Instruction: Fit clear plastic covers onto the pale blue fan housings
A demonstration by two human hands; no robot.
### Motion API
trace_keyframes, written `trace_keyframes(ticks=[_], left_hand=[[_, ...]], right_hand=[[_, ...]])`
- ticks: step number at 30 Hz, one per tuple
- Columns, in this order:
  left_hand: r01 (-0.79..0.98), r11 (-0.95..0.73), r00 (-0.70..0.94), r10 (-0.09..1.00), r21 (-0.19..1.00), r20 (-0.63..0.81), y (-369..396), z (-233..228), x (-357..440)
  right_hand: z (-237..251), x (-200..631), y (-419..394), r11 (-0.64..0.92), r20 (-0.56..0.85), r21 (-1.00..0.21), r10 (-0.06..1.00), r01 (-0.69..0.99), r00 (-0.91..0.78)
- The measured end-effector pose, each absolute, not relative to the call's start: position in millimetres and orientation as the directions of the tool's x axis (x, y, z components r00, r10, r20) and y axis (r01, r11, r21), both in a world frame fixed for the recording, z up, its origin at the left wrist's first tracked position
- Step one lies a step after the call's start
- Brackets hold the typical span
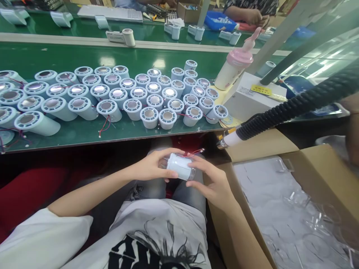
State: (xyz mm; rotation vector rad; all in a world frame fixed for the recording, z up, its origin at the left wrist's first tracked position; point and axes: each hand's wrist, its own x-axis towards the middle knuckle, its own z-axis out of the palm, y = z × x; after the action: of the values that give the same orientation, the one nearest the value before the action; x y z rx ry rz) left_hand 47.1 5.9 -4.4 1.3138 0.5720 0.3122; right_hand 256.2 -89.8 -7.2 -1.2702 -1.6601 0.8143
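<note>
We hold one pale blue cylinder (pixel 179 167) in our lap, below the worktop (pixel 70 58) edge, lying on its side. Our left hand (pixel 153 165) is curled around its left end, fingers wrapped over the top, thumb underneath. Our right hand (pixel 211 178) grips the right end, fingers half closed, where a clear cap (pixel 192 172) sits on the cylinder. Thin red wires (pixel 195 152) stick out from the top of the cylinder near our right fingers. On the green worktop a big cluster of same cylinders (pixel 146 95) stands packed together, some at left tipped over. A black corrugated hose (pixel 294 106) with a white nozzle hangs at right. An open cardboard box (pixel 319 157) of clear plastic parts sits beside our right arm. A pink-capped bottle (pixel 234 67) stands behind the cluster. Another person's hand (pixel 254 16) is across the line.
</note>
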Motion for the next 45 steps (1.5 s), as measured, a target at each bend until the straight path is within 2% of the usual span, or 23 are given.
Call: trace_keyframes(ticks=[8,18,31,36,45], left_hand=[[0.036,-0.029,0.879,0.477,0.999,-0.018,9,-2,41],[0.036,-0.226,0.888,0.453,0.974,0.072,9,1,37],[0.046,-0.237,0.895,0.441,0.971,0.065,9,3,35],[0.034,-0.245,0.896,0.438,0.969,0.079,9,2,36],[-0.043,-0.277,0.891,0.425,0.96,0.162,10,-2,36]], right_hand=[[-4,257,-94,0.055,0.039,-0.985,0.994,0.164,-0.101],[-2,254,-94,-0.148,-0.138,-0.986,0.983,-0.077,-0.119],[-11,245,-89,-0.339,-0.332,-0.895,0.94,-0.289,-0.075],[-16,241,-88,-0.456,-0.445,-0.833,0.889,-0.312,-0.112],[-6,232,-83,-0.599,-0.563,-0.697,0.797,-0.394,-0.217]])
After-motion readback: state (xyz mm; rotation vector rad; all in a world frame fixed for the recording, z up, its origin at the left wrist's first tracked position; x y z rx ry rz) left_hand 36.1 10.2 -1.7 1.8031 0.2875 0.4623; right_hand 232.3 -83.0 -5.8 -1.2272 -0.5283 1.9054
